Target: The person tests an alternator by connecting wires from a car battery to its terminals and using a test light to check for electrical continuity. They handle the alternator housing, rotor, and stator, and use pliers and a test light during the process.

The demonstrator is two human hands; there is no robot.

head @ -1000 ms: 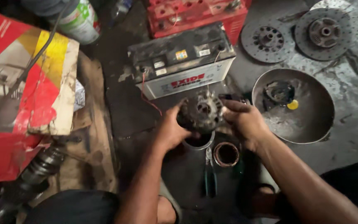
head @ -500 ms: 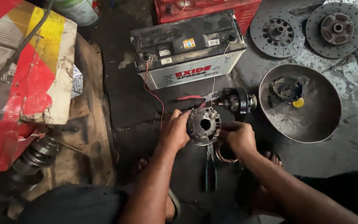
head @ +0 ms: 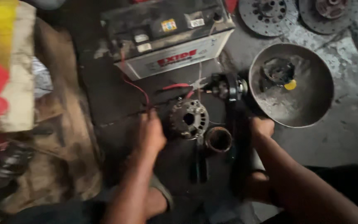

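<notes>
Two hands low beside alternator housing (head: pixel 188 119)

The round metal housing (head: pixel 188 119) lies on the dark floor, its open face turned up. It is grey and grimy, with 1 dark centre hole and a ring of slots around it. It sits just right of the left hand (head: pixel 151 133), whose fingers touch its left edge. A small rusty ring (head: pixel 219 139) lies just right and nearer, close to the right hand (head: pixel 262 126).
</notes>
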